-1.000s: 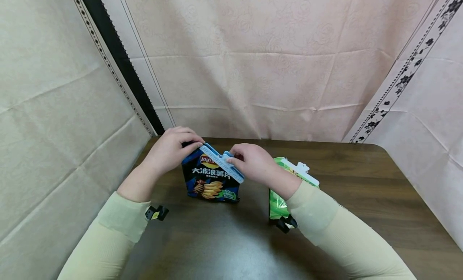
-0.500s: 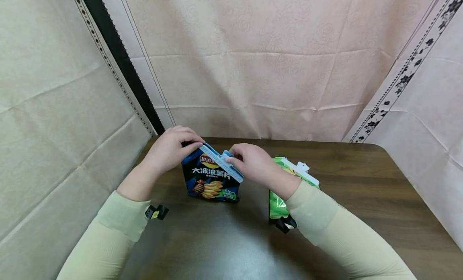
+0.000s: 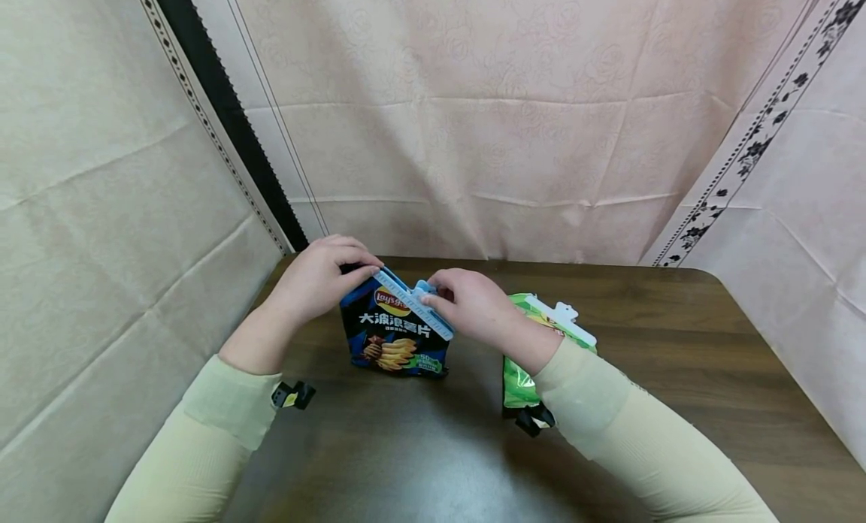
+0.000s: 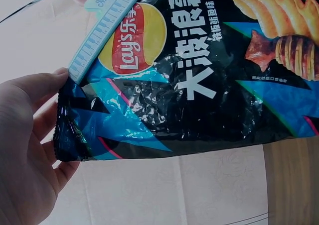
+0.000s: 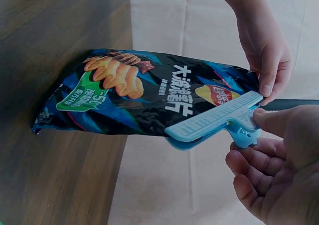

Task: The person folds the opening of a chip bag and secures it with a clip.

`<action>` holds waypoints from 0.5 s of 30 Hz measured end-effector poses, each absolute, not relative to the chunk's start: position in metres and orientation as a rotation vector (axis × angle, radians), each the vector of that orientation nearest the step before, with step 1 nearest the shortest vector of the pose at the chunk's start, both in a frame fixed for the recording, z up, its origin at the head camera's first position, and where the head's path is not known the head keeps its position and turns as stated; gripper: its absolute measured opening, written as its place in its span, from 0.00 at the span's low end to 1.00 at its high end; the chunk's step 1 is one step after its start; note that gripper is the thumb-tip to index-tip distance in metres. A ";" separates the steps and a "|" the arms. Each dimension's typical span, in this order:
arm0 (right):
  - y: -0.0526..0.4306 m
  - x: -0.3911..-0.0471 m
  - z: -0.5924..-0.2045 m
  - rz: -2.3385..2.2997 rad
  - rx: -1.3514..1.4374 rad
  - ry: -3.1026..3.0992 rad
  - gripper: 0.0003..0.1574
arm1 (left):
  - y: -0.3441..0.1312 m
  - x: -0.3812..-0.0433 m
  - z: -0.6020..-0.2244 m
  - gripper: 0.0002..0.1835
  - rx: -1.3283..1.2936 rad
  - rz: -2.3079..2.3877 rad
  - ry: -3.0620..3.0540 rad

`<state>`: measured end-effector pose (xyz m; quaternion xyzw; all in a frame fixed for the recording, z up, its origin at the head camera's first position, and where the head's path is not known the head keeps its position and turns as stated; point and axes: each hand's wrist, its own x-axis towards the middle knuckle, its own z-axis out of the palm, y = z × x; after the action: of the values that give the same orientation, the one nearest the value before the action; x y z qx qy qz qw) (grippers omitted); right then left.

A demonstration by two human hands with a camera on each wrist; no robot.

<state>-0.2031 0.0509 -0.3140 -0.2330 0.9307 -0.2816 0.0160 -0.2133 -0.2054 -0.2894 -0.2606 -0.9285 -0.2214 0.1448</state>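
Observation:
A black and blue Lay's chip bag [image 3: 392, 331] stands near the middle of the table, its bottom edge down on the wood. Across its top runs a light blue bag clip [image 3: 409, 299], slanting down to the right. My left hand [image 3: 331, 276] pinches the bag's upper left corner, thumb in front at the clip's end, as the left wrist view shows up close. With thumb and fingers my right hand [image 3: 476, 303] holds the clip's handle. In the right wrist view the clip's two bars [image 5: 214, 120] lie on either side of the bag's top, one end jutting past its edge.
A green snack bag [image 3: 521, 384] with a white clip [image 3: 564, 320] lies to the right, partly under my right forearm. The brown wooden table [image 3: 676, 358] ends at a pale curtain [image 3: 507, 132] behind. Cloth panels [image 3: 135, 207] close in both sides.
Hardly anything differs. The clip's lower right end sits very slightly higher, while both hands and the bag keep their places.

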 end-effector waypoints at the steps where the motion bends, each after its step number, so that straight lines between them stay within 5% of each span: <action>1: 0.051 -0.203 -0.315 -0.881 -0.734 2.895 0.16 | -0.205 -0.213 -0.290 0.07 -0.755 -0.639 -2.673; 15: 0.055 -0.209 -0.322 -1.009 -0.781 2.859 0.17 | -0.207 -0.213 -0.291 0.08 -0.791 -0.711 -2.696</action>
<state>-0.2085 0.0552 -0.3216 -0.2496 0.9132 -0.3222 0.0055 -0.2130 -0.2074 -0.2909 -0.2710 -0.9233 -0.2436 0.1213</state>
